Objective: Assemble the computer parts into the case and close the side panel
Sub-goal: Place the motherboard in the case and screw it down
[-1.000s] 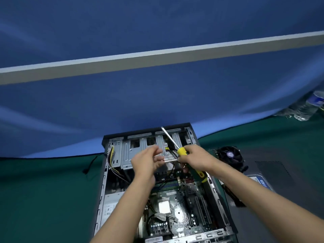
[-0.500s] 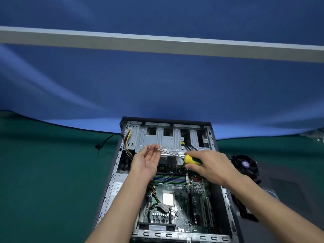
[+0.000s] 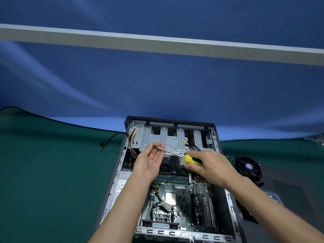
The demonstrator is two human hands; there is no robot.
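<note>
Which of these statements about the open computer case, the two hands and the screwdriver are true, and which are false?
1. The right hand grips the yellow-and-green-handled screwdriver. True.
2. The left hand is a closed fist. False: its palm is open, fingers by the screwdriver tip.
3. The black cooling fan lies outside the grey metal computer case, on its right. True.
4. The side panel covers the case. False: the green motherboard is exposed.
</note>
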